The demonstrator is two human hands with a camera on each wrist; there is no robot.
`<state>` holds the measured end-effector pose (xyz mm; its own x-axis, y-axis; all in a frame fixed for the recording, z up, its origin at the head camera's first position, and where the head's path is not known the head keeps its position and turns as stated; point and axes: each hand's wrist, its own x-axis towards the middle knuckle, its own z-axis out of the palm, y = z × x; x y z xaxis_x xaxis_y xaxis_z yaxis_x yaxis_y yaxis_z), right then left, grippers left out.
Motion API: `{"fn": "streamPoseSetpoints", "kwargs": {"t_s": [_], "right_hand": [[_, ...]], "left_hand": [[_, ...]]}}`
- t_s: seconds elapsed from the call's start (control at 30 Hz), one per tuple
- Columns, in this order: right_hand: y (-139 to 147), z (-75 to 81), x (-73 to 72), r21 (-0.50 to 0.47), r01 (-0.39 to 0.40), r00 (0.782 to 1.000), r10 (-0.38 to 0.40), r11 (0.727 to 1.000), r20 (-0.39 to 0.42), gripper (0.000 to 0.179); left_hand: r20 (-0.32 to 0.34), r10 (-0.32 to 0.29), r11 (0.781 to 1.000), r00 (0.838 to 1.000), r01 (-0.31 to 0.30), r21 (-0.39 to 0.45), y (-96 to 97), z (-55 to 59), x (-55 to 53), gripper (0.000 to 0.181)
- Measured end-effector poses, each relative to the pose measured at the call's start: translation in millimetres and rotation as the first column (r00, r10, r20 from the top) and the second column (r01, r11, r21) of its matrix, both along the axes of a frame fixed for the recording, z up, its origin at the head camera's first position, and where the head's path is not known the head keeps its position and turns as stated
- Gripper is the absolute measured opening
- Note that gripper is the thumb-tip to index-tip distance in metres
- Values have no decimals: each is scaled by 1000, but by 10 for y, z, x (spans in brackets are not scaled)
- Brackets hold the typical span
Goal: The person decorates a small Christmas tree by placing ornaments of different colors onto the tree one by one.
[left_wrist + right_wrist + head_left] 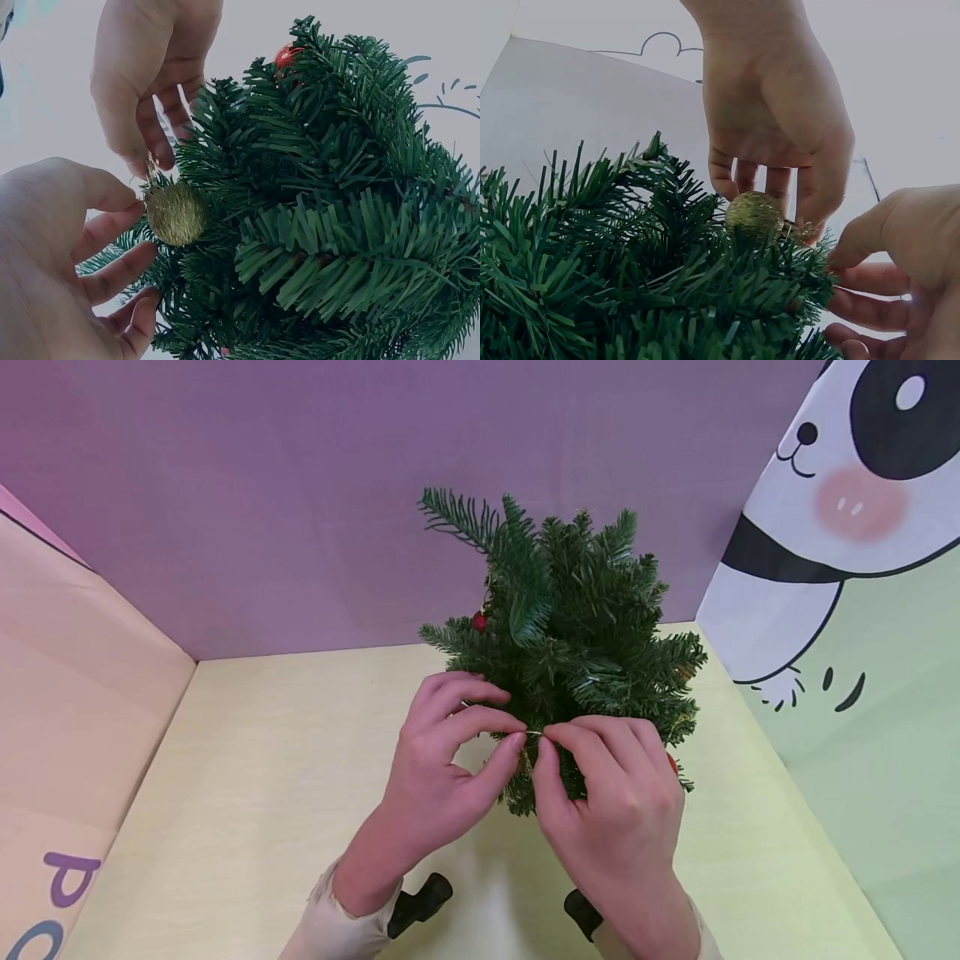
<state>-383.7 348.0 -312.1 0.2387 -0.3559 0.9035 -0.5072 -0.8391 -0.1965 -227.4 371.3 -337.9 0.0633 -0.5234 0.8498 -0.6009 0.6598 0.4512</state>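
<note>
A small green Christmas tree stands in front of both hands. At its near side, the left hand and the right hand meet fingertip to fingertip. Each pinches, between thumb and index finger, one part of the thin gold hanging string of a bauble. The glittery gold bauble hangs just below the fingertips in the left wrist view, against the branches. From the right wrist, the gold bauble shows partly behind green needles. In the head view it is mostly hidden by hands and branches.
A red bauble hangs at the tree's left side, and another red ornament shows beside the right hand. Beneath lies a pale wooden tabletop. A purple wall stands behind, with a panda-printed panel at right.
</note>
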Motion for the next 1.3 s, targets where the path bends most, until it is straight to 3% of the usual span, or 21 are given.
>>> {"fn": "streamPoseSetpoints", "kwargs": {"t_s": [0.4,0.53,0.8,1.03,1.3], "right_hand": [[25,2,-8,10,51,999,-52,999,15,9],[42,2,-35,39,62,998,-62,997,3,14],[13,-21,-57,75,100,994,-98,992,-40,8],[-36,-11,-96,151,42,997,-31,988,-77,8],[-91,30,-121,88,-34,991,46,996,-127,8]], "left_hand": [[21,13,1000,1000,-13,24,-13,28,-22,5],[17,7,1000,1000,-8,6,-5,36,-51,6],[8,29,1000,1000,-29,-4,-6,54,-77,7],[3,77,997,997,-77,27,14,34,-106,7],[-35,113,992,993,-111,60,52,-9,-112,7]]}}
